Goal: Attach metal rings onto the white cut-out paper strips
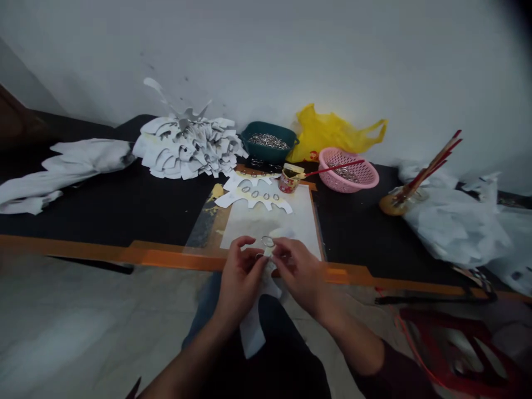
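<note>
My left hand (240, 271) and right hand (299, 271) are almost closed, their fingertips pinched together on a white paper cutout (253, 327) whose strip hangs down toward my lap. A small metal ring (268, 241) stands at its top edge, between my hands, though I cannot tell which fingers grip it. At 12 o'clock on the counter (166, 252), another paper cutout (253, 195) with rings on it lies on a pale board. Beyond it sits a teal basket (268, 141) of metal rings. A glue pot (290, 180) with a red-handled brush (334, 168) resting across it stands at 1 o'clock, beside a pink basket (348, 173). A heap of cutouts (187, 147) rises at 11 o'clock.
</note>
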### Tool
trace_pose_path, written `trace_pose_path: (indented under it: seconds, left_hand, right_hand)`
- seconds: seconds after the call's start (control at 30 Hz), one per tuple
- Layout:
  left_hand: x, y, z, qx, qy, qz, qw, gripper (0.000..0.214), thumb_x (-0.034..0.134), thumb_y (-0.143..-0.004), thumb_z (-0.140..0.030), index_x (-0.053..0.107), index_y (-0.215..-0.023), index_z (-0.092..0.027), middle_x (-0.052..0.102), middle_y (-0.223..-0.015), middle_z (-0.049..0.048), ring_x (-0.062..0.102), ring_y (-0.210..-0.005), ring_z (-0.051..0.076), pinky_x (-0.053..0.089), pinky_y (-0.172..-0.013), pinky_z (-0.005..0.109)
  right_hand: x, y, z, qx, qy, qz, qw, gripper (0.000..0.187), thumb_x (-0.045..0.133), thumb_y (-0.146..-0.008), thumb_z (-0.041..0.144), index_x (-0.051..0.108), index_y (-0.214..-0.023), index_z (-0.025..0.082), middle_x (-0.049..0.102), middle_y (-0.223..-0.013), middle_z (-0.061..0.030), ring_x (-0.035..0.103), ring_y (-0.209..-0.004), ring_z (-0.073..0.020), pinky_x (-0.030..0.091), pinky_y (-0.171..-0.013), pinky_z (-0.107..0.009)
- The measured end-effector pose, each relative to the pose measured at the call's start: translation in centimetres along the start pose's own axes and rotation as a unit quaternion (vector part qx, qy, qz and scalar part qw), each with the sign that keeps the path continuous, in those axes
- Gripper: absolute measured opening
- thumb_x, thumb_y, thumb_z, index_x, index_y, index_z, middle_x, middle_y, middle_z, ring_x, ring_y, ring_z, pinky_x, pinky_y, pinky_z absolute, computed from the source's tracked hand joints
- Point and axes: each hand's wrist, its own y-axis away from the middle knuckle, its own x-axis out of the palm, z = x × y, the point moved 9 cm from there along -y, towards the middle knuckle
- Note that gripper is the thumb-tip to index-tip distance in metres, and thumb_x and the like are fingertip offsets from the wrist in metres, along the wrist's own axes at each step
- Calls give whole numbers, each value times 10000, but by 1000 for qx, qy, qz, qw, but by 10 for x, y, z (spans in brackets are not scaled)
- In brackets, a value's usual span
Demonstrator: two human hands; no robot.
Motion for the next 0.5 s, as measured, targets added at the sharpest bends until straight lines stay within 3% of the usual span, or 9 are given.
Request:
trace_pose_path:
  seconds: [0.1, 0.17, 0.37, 0.5]
  left_hand:
    - [-1, 6, 1, 27, -22, -14, 999, 280, 634, -718, -229, 507, -967, -218, 615, -873, 13, 593, -819, 142, 446, -720, 234]
    - [-1, 8, 3, 34, -47, -7, 998, 201, 627, -724, -229, 572, -915, -201, 630, -889, 27, 593, -842, 155, 445, -754, 243]
    - [-8, 12, 9, 27, -83, -24, 996, 178, 635, -703, -231, 674, -874, -200, 673, -878, 45, 603, -826, 180, 435, -779, 258]
    - [-9, 13, 16, 12, -48, -36, 998, 180, 639, -693, -226, 664, -868, -189, 672, -873, 46, 600, -827, 178, 440, -776, 258]
  right_hand:
    - [12, -2, -15, 65, -32, 36, 997, 369, 530, -800, 156, 478, -1153, 250, 608, -846, -11, 577, -807, -164, 475, -777, -327]
    - [16, -5, -19, 70, -26, 60, 995, 410, 541, -784, 140, 467, -1171, 251, 616, -813, 3, 576, -784, -159, 471, -766, -321]
    - [25, -1, -3, -54, 53, 79, 994, 459, 461, -801, 92, 426, -1236, 233, 623, -838, -42, 549, -835, -199, 458, -779, -361]
    - [32, 3, -4, -68, 65, 85, 992, 471, 439, -800, 78, 395, -1249, 213, 613, -835, -53, 543, -821, -207, 461, -775, -367]
